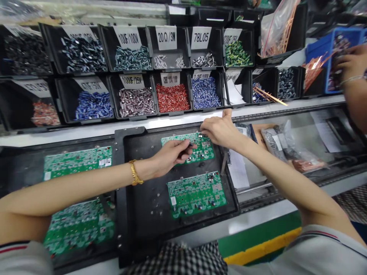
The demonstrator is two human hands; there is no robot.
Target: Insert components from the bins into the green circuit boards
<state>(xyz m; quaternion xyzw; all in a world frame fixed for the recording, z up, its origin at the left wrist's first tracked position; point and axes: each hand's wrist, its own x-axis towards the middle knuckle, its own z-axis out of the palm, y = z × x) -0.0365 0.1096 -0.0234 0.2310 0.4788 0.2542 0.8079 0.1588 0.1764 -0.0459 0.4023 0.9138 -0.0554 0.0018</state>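
Observation:
My left hand (171, 154) hovers over the upper green circuit board (207, 152), with a small dark cylindrical component (190, 144) pinched at its fingertips. At the same board's top right corner, my right hand (219, 130) has its fingers bent together and pointing down at small parts there. Whatever those fingers hold is hidden. Below lies a second green circuit board (197, 194), with a white label at its left and dark parts near its top right corner. Both boards rest in a black tray (143, 198).
To the left, another black tray (17, 164) carries more green boards (77, 158), partly under my left arm. Labelled black bins (172, 91) of components line the back. At right are bagged parts (278, 141), a blue bin (318, 49) and another person's hand (354, 63).

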